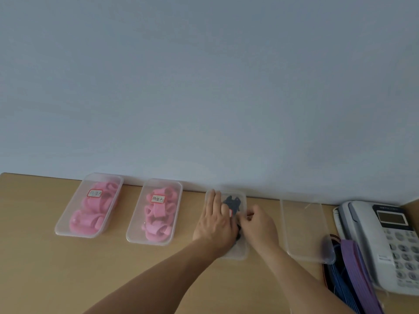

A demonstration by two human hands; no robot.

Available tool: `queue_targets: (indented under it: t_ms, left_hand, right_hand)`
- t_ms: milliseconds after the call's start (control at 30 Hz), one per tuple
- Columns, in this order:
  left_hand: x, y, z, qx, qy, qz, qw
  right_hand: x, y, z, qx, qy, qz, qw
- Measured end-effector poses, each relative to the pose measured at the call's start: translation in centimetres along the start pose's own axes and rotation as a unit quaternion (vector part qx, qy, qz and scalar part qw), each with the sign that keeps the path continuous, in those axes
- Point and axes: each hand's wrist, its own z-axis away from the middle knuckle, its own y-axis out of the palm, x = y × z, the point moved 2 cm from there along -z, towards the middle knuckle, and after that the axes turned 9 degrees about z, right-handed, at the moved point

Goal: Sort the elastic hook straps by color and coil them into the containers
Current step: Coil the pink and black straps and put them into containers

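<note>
Three clear lidded containers stand along the wall. The left container [68, 223] and the middle container [136, 234] each hold coiled pink straps under a labelled lid. The third container [240, 252] holds dark straps [232, 201]. My left hand [214, 220] lies flat on its lid with straight fingers. My right hand [258, 223] has curled fingers at the lid's right edge and seems to pinch it. A loose bundle of purple, blue and red straps [353, 270] lies at the right.
A clear lid or shallow container [303, 230] lies to the right of the third container. A grey desk telephone [385, 241] stands at the far right, partly under the loose straps. A pale wall bounds the wooden table [113, 273] at the back.
</note>
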Motion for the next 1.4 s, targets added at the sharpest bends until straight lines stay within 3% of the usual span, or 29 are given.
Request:
queue_targets:
  t_ms: [233, 433, 567, 700, 967, 1133, 1300, 1400]
  left_hand:
    - [1.1, 0.9, 0.0, 0.002, 0.041, -0.031, 0.999]
    - [1.0, 0.6, -0.1, 0.008, 0.049, -0.039, 0.998]
    - [0.9, 0.6, -0.1, 0.005, 0.049, -0.046, 0.998]
    - [0.9, 0.6, -0.3, 0.013, 0.052, -0.059, 0.997]
    - [1.2, 1.0, -0.4, 0.025, 0.049, -0.053, 0.997]
    - [1.2, 1.1, -0.6, 0.029, 0.036, -0.054, 0.997]
    - [1.3, 1.3, -0.7, 0.039, 0.033, -0.048, 0.998]
    - [1.3, 1.3, -0.8, 0.036, 0.028, -0.049, 0.998]
  right_hand:
    - [0.3, -0.7, -2.3, 0.043, 0.005, 0.028, 0.999]
    - [1.5, -0.7, -5.9, 0.022, 0.011, -0.031, 0.999]
    - [0.7, 0.6, -6.4, 0.024, 0.066, -0.148, 0.987]
    - [0.8, 0.6, -6.6, 0.037, 0.092, -0.185, 0.978]
    - [-1.8, 1.8, -2.2, 0.034, 0.074, -0.233, 0.969]
    - [-0.8, 0.9, -1.9, 0.024, 0.042, -0.170, 0.984]
    - [-3.4, 1.5, 2.9, 0.104, 0.078, -0.279, 0.951]
    - [-3.3, 1.2, 3.9, 0.090, 0.103, -0.314, 0.940]
